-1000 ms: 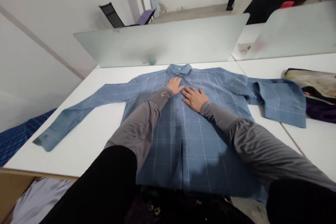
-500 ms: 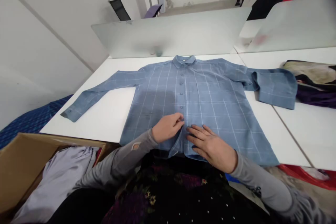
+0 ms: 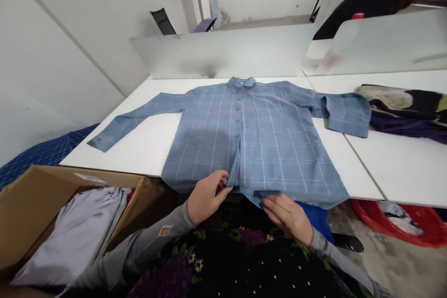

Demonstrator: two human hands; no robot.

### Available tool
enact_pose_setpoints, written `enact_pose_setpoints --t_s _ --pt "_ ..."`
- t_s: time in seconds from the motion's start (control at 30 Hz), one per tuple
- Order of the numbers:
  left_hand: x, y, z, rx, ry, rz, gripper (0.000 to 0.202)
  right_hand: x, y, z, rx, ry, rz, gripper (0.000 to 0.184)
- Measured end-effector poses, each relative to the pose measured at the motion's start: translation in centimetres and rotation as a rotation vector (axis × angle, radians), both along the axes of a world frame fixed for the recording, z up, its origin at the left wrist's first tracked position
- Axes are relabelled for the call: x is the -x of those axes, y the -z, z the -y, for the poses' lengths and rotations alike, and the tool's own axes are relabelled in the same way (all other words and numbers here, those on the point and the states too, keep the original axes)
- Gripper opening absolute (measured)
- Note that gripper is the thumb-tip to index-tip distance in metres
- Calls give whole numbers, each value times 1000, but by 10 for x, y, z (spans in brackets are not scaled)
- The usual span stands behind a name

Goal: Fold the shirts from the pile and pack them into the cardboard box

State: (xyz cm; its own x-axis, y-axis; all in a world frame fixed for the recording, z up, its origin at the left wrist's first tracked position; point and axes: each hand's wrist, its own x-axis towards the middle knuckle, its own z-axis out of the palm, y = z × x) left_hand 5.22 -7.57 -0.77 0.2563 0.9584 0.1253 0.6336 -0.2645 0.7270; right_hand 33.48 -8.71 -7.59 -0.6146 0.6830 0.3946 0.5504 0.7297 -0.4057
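Note:
A blue checked shirt point(image 3: 265, 135) lies front up on the white table, its collar at the far side and its hem at the near edge. The upper buttons are fastened; lower down the front parts in a narrow slit. My left hand point(image 3: 208, 195) pinches the front edge near the hem, left of the slit. My right hand point(image 3: 288, 216) is at the hem right of the slit, fingers bent together over the cloth, thumb hidden. The left sleeve in view stretches out flat; the right one is folded back at its end.
Folded dark patterned and purple cloth point(image 3: 408, 107) lies on the table at right. A cardboard box point(image 3: 146, 200) with pale folded garments stands at lower left. A frosted partition point(image 3: 223, 53) runs along the back. Below the table at right is a red basin point(image 3: 366, 219).
Both hands have moved down the shirt front toward the hem. My left hand draws the front edge along, and the right hand, earlier spread flat on the cloth, now closes at the hem.

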Motion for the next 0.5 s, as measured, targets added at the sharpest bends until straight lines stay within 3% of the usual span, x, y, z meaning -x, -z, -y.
enact_pose_setpoints --t_s 0.13,0.3,0.4,0.5 --pt "10 22 15 39 45 29 24 10 16 -4 91 -20 5 38" --pt "6 50 17 17 67 -56 25 33 26 -26 177 -106 126 39" --pt "1 51 17 -136 31 -97 25 45 31 -37 214 -118 174 43" --pt "-5 40 18 -323 110 -187 34 52 36 -42 258 -122 193 42"
